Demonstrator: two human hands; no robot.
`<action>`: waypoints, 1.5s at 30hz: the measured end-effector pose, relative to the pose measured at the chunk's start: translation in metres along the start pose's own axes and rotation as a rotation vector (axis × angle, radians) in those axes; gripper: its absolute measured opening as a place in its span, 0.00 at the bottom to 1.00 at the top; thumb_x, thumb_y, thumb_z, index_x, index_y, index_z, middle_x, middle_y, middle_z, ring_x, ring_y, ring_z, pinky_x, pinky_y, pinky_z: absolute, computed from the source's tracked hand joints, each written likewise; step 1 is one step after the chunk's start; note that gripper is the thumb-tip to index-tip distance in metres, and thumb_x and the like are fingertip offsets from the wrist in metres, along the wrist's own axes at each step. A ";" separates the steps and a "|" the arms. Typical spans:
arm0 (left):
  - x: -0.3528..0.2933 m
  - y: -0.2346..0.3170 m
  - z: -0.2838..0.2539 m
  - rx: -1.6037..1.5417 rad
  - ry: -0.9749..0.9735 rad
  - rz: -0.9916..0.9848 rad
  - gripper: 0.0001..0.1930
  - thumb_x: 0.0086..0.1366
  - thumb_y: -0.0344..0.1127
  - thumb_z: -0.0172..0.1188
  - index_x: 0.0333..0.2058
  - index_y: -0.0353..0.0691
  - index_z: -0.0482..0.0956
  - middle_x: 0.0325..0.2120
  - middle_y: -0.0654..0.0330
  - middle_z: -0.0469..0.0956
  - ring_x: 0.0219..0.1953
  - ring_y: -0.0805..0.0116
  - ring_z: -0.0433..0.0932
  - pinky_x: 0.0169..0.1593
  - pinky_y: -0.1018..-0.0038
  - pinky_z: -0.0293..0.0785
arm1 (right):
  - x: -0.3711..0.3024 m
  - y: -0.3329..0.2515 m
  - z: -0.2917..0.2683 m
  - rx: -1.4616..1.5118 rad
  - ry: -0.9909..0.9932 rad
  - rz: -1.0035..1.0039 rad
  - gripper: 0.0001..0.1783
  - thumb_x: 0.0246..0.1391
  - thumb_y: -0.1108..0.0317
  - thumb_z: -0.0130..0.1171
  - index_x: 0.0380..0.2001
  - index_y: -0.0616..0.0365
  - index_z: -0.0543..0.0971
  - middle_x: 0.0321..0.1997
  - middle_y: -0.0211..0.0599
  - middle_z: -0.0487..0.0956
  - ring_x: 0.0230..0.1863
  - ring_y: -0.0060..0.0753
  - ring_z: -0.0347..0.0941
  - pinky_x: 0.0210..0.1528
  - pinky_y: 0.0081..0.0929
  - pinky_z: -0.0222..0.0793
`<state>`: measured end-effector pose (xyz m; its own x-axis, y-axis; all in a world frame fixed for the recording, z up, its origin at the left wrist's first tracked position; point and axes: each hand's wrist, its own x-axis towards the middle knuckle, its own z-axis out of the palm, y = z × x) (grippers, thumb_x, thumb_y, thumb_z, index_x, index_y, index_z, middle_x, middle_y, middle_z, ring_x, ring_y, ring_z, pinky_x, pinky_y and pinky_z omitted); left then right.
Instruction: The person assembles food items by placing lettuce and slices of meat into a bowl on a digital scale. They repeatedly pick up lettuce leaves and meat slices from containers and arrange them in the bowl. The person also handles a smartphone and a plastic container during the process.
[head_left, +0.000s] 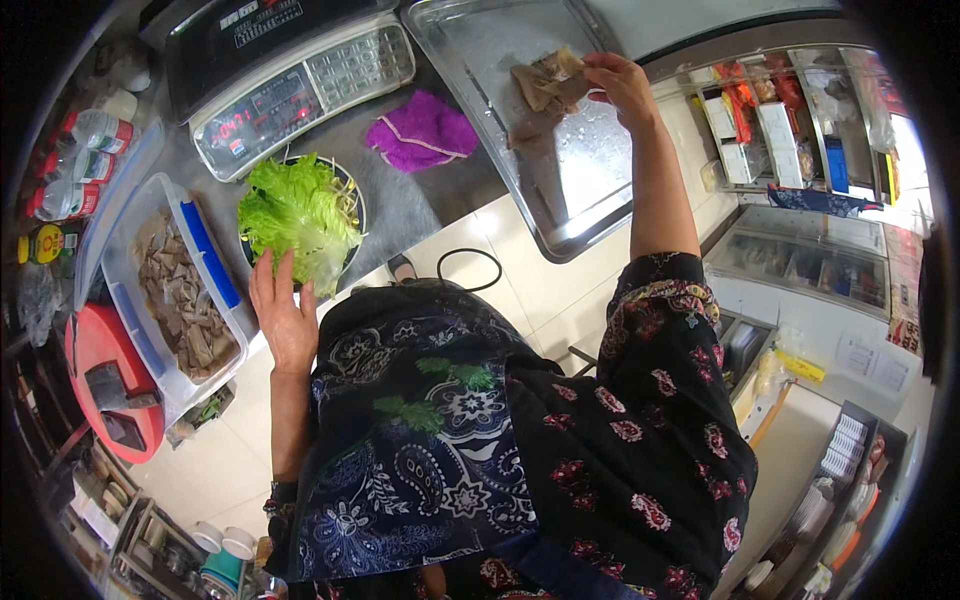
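Observation:
My right hand (622, 90) is closed, its fingertips pinching a wrinkled, folded piece of brown food (552, 82) whose exact kind I cannot tell. That piece is over a wet metal tray (577, 205), with more brown food close under it. Well to the left, my left hand (288, 315) has its fingers stretched out at the near edge of some green lettuce leaves (300, 215). The leaves cover most of a round bowl, and its rim shows at the right. Whether the left fingertips press on the leaves or only hover is unclear.
A lit digital scale (300, 95) stands behind the lettuce. Right of it lies a purple cloth (422, 132). A clear tub (235, 330) of brown food pieces is at the left, beside a red board (100, 350) bearing a cleaver (122, 388). Shelves (790, 120) line the right.

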<state>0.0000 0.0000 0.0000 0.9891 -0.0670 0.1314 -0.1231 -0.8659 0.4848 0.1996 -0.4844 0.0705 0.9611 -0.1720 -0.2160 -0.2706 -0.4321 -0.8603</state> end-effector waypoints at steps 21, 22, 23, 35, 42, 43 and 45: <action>0.018 0.019 -0.019 -0.384 0.178 -0.025 0.19 0.56 0.22 0.53 0.48 0.35 0.71 0.47 0.48 0.71 0.51 0.52 0.68 0.56 0.66 0.61 | -0.045 -0.057 0.075 0.874 -0.554 -0.163 0.18 0.48 0.86 0.43 0.42 0.63 0.73 0.39 0.46 0.76 0.39 0.43 0.75 0.41 0.39 0.74; 0.024 0.019 -0.014 -0.516 0.146 -0.070 0.18 0.56 0.23 0.53 0.48 0.35 0.71 0.46 0.50 0.72 0.51 0.57 0.69 0.56 0.68 0.62 | -0.050 -0.060 0.091 0.883 -0.595 -0.169 0.19 0.47 0.87 0.43 0.43 0.62 0.73 0.39 0.46 0.76 0.40 0.43 0.75 0.42 0.40 0.74; 0.025 0.016 0.000 -0.760 0.087 -0.232 0.18 0.58 0.24 0.52 0.49 0.35 0.70 0.45 0.53 0.73 0.50 0.63 0.70 0.56 0.71 0.63 | -0.055 -0.065 0.108 0.888 -0.649 -0.176 0.21 0.46 0.88 0.42 0.43 0.62 0.73 0.39 0.46 0.76 0.40 0.43 0.75 0.43 0.42 0.74; 0.041 0.036 0.012 -1.940 -0.251 -0.613 0.12 0.59 0.26 0.56 0.42 0.37 0.71 0.38 0.59 0.72 0.38 0.70 0.74 0.41 0.74 0.75 | -0.128 -0.084 0.255 0.744 -0.688 0.100 0.14 0.47 0.83 0.55 0.39 0.61 0.73 0.36 0.34 0.76 0.35 0.24 0.73 0.35 0.21 0.70; 0.014 0.014 0.012 -1.541 -0.093 -0.775 0.05 0.59 0.23 0.55 0.35 0.36 0.72 0.26 0.61 0.73 0.25 0.75 0.73 0.29 0.79 0.73 | -0.143 -0.058 0.272 0.278 -0.705 -0.119 0.11 0.45 0.81 0.56 0.34 0.60 0.75 0.26 0.25 0.74 0.26 0.14 0.68 0.28 0.14 0.63; 0.012 0.007 0.014 -1.441 -0.095 -0.739 0.05 0.58 0.23 0.55 0.34 0.35 0.72 0.24 0.62 0.73 0.24 0.75 0.72 0.28 0.80 0.72 | -0.145 -0.057 0.274 0.242 -0.734 -0.121 0.10 0.45 0.81 0.57 0.33 0.60 0.75 0.26 0.24 0.74 0.25 0.14 0.67 0.27 0.13 0.63; 0.019 -0.006 0.015 -1.154 0.007 -0.638 0.07 0.56 0.24 0.56 0.35 0.33 0.74 0.21 0.60 0.74 0.24 0.74 0.73 0.29 0.78 0.71 | -0.149 -0.059 0.280 0.221 -0.731 -0.151 0.07 0.45 0.79 0.56 0.31 0.60 0.76 0.25 0.24 0.75 0.25 0.13 0.68 0.27 0.14 0.63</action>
<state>0.0207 -0.0040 -0.0133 0.8987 0.1988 -0.3908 0.3601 0.1741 0.9165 0.0878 -0.1853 0.0242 0.7997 0.5349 -0.2725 -0.1904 -0.2045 -0.9602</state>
